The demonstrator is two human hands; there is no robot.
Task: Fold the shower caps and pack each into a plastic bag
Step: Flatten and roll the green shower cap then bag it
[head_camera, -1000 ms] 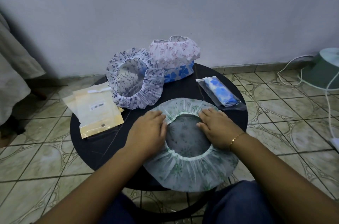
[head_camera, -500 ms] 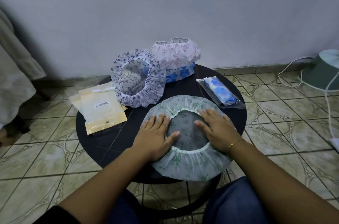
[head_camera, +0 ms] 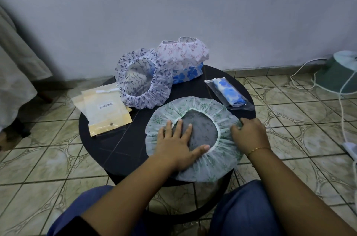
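A green-patterned shower cap (head_camera: 195,109) lies flat on the near right part of the round black desk (head_camera: 108,143), its elastic opening facing up and its near edge hanging a little over the desk's rim. The left hand (head_camera: 176,143) rests flat on the cap's left side, fingers spread and straight, the fingertips (head_camera: 189,125) reaching into the opening and the thumb lying along the near elastic band. The right hand (head_camera: 250,134) sits on the cap's right edge with its fingers curled, pinching the ruffled rim there; a thin gold bracelet (head_camera: 256,149) circles that wrist.

Farther back on the desk stands a blue-and-white patterned cap (head_camera: 143,83), opening turned toward the camera, touching a pink-patterned cap (head_camera: 183,52) that sits on a blue-flowered one (head_camera: 188,75). At the far right lies a clear plastic bag (head_camera: 229,92) with a folded blue cap inside. To the left, a small stack of flat bags (head_camera: 105,108) overhangs the desk's edge.
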